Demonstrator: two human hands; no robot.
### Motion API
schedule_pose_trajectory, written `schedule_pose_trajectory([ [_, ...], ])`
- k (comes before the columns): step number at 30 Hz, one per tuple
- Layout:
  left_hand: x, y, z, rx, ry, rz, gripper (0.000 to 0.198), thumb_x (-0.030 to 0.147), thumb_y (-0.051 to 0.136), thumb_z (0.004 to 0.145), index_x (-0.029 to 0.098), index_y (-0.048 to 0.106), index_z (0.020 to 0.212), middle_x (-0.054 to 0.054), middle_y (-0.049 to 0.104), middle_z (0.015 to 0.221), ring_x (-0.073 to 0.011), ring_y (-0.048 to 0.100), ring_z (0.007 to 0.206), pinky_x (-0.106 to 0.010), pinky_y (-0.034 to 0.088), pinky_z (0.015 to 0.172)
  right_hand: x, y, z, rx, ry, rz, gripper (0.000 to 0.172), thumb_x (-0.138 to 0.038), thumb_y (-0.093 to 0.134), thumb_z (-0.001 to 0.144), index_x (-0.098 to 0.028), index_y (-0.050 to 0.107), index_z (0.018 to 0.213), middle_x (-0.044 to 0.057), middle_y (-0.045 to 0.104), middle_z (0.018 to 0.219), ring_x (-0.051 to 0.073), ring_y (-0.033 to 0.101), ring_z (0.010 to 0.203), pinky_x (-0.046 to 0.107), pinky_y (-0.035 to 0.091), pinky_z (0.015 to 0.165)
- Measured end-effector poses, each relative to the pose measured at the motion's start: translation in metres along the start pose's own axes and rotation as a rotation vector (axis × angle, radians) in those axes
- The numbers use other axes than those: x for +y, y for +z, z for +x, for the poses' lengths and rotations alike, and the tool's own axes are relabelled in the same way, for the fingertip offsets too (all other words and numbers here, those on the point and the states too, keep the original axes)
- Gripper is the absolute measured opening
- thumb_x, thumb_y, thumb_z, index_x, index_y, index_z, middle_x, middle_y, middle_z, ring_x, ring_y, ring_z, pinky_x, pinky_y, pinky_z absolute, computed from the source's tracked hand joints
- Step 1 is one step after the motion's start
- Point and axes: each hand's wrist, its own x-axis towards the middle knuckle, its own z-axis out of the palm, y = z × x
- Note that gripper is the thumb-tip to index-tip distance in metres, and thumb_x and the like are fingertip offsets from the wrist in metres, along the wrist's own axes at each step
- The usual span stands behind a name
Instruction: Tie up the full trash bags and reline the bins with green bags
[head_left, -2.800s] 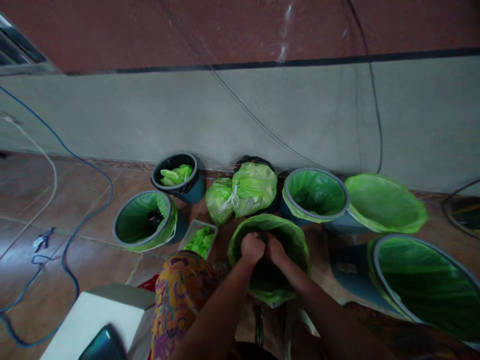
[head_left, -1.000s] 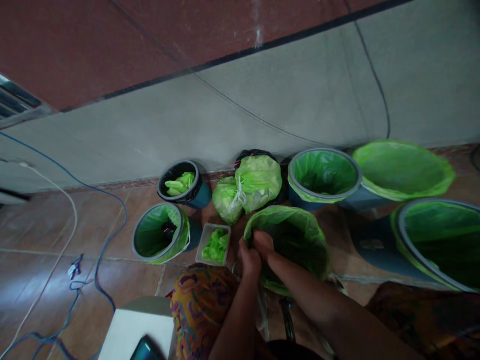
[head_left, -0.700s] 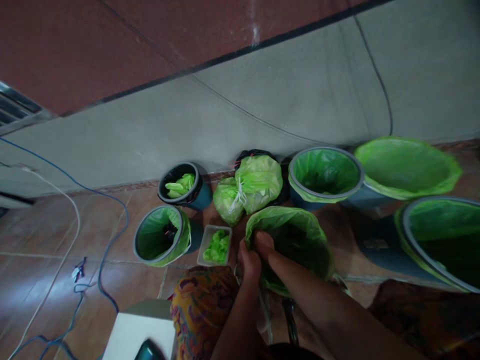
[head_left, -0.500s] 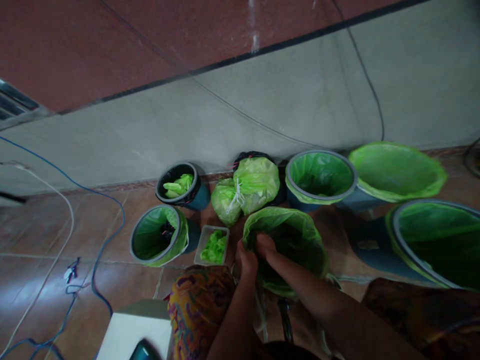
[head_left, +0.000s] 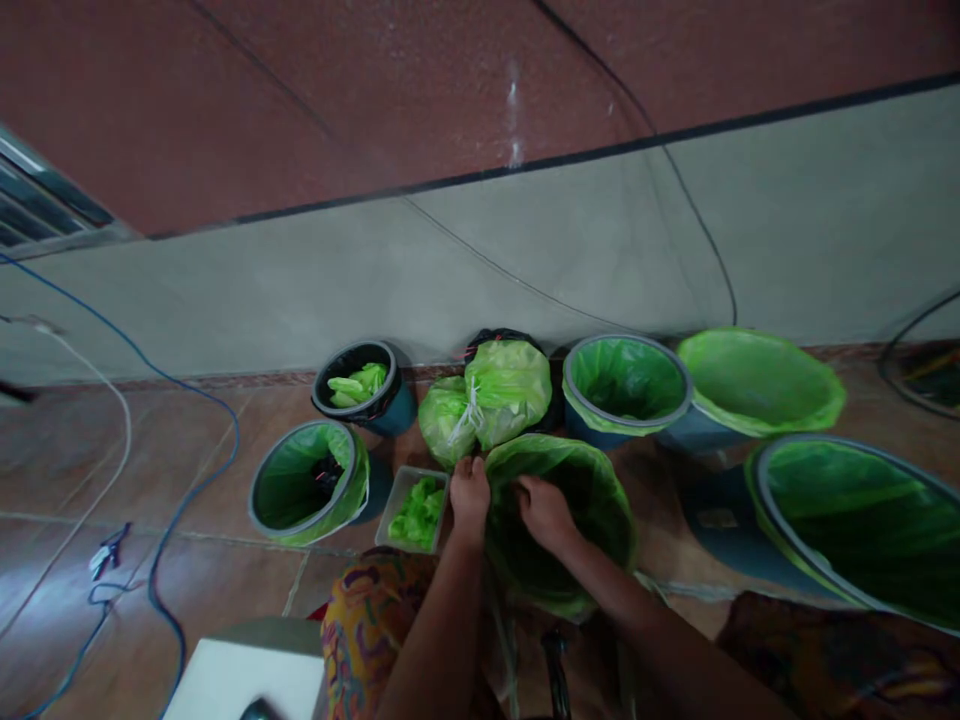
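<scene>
Between my knees stands a bin lined with a green bin liner point(head_left: 559, 452), its edge folded out over the rim. At the left side of that rim my left hand point(head_left: 470, 492) is closed on the liner's edge. My right hand point(head_left: 545, 512) reaches into the bin's mouth, fingers bent and close together near the inner left wall. Whatever its fingertips hold, if anything, is hidden in shadow. Just left of my left hand sits a clear plastic tub point(head_left: 382, 538) with crumpled light-green bags point(head_left: 418, 512) in it.
Lined bins stand at left point(head_left: 259, 495), back left point(head_left: 319, 385), back right point(head_left: 574, 395), far right point(head_left: 761, 372) and right point(head_left: 765, 490). Tied green bags point(head_left: 506, 390) lie against the wall. A blue cable point(head_left: 161, 540) crosses the floor; a white box point(head_left: 251, 675) stands front left.
My hands have moved apart: the left to the outer left of the rim, the right away from the rim, farther over the bin's opening. The camera view has tilted up slightly.
</scene>
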Motion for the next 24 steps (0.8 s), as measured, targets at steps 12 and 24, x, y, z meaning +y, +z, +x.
schedule_pose_trajectory([
  [12,0.003,0.021,0.006,-0.188,0.081,0.410,0.030,0.020,0.042,0.096,0.016,0.069,0.107,-0.018,0.074,0.102,-0.0269,0.070,0.099,-0.034,0.050,0.089,0.029,-0.047,0.092,-0.198,-0.238,-0.393,0.031,-0.014,0.041,0.093,-0.014,0.070,0.102,0.011,0.072,0.104,0.020,0.063,0.100,0.028,0.042,0.089],
  [24,0.007,0.014,0.009,-0.177,0.038,0.334,0.031,0.014,0.050,0.090,0.015,0.065,0.117,-0.018,0.070,0.113,-0.0284,0.066,0.110,-0.037,0.047,0.096,0.025,-0.062,0.094,-0.162,-0.205,-0.421,0.036,-0.013,0.050,0.087,-0.012,0.065,0.119,0.015,0.069,0.115,0.024,0.062,0.110,0.034,0.043,0.094],
])
